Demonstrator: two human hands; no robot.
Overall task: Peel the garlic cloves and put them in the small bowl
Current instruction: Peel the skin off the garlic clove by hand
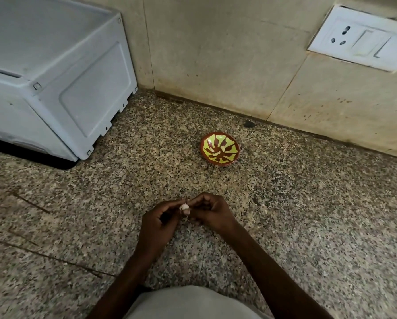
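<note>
A pale garlic clove (184, 207) is pinched between the fingertips of both hands, low over the speckled granite counter. My left hand (158, 223) grips it from the left, and my right hand (210, 211) holds it from the right with the fingers curled over it. The small bowl (220, 149), brown with a yellow-green pattern, stands on the counter beyond the hands, slightly to the right. Pale pieces that look like peeled cloves lie inside it.
A grey-white appliance (50, 74) fills the back left corner of the counter (308, 203). A beige wall runs behind the bowl, with a white socket and switch plate (363, 38) at upper right. A small dark spot (248, 123) sits by the wall's base.
</note>
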